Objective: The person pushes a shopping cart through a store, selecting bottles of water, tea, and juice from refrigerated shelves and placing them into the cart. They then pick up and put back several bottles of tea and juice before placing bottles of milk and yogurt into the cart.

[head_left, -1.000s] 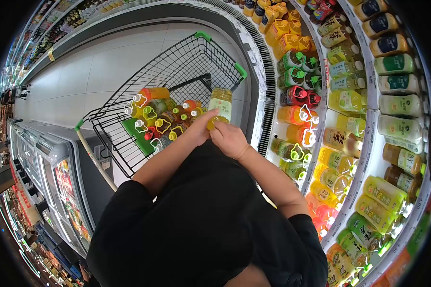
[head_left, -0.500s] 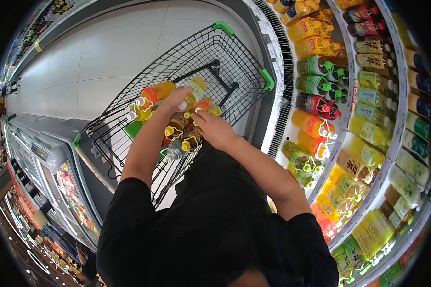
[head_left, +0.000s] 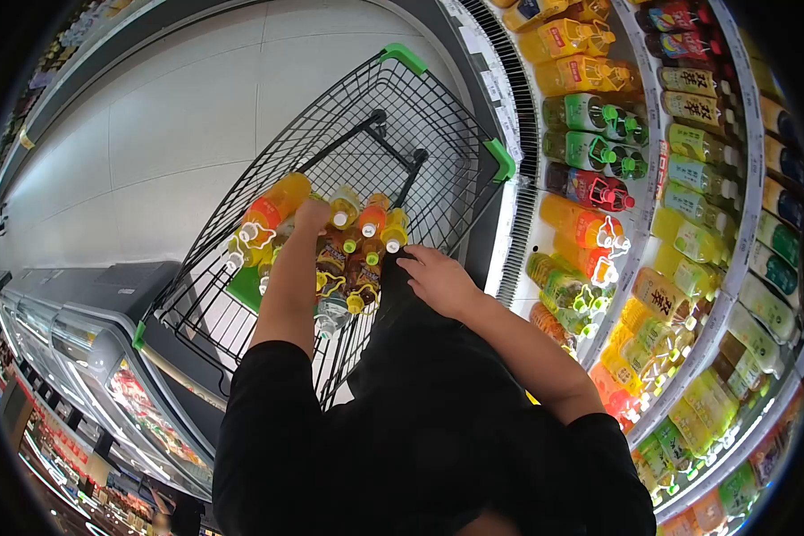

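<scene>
Supermarket, wire shopping cart (head_left: 500,161), tiled floor (head_left: 183,116), shelves (head_left: 645,214) of bottled drinks (head_left: 587,76), price-label strips (head_left: 756,143), glass-sided display cabinet (head_left: 107,344)

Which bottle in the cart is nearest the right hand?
The yellow, white-capped bottle, immediately right of the small orange bottle in the picture; its cap lies closest to the right hand, the others farther off.

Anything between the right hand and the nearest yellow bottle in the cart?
Nothing visible: the bare, empty right hand is just beside the yellow plastic bottle with a white cap in the black wire shopping cart. Depth is hard to judge.
</scene>
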Motion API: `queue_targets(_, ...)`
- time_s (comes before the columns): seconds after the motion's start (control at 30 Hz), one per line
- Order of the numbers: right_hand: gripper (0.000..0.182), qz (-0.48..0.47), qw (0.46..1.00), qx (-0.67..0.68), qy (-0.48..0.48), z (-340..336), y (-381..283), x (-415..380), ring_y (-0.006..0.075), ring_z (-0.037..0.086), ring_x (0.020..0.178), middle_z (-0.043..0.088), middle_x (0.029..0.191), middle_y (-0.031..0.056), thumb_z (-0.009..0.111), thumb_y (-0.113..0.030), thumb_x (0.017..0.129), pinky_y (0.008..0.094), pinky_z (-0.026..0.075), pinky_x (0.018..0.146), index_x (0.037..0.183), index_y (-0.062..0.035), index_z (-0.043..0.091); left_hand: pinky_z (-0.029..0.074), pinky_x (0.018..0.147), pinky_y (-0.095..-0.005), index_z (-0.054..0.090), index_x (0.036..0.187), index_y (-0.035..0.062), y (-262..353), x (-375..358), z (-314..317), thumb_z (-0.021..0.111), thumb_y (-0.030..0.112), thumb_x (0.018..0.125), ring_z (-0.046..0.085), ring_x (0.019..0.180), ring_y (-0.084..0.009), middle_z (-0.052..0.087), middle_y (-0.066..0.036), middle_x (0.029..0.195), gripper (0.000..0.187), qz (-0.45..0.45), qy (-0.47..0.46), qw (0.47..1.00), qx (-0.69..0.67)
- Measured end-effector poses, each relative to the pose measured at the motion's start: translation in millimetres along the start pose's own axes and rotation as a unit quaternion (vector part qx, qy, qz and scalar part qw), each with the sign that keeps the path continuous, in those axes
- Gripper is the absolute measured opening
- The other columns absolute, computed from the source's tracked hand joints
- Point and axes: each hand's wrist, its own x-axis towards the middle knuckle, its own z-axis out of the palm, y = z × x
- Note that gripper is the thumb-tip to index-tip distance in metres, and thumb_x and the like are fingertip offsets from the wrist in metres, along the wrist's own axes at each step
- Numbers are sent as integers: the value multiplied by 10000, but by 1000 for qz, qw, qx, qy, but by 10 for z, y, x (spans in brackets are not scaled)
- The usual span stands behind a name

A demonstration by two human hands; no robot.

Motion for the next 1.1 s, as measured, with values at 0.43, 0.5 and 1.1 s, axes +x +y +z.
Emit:
queue_targets(0.43,393,60,997,3,58,-152,458,-757,342,564,1222,566,1334,148,688,-132,845,431,503,1003,1228,-70,627,518,973,-471,606,1257,84,188,-233,92,572,173,910,614,1182,-401,664,-233,1231,360,111,131,984,54)
queue_targets(0.5,381,99,994,6,55,-352,535,-923,346,559,1227,568,1332,146,680,-139,859,431,503,1003,1229,-68,625,532,931,-485,613,1208,13,-282,144,344,556,234,926,656,1087,-417,684,-245,1172,364,170,169,966,98)
queue_targets(1.1,698,359,578,-79,729,-2743,2546,-2951,492,406,1325,433,1437,332,695,-261,897,501,312,1148,1405,124,411,523,937,-379,630,1261,-12,5269,-1986,-1055,665,205,892,676,1068,-308,673,-208,1209,430,460,232,846,-133)
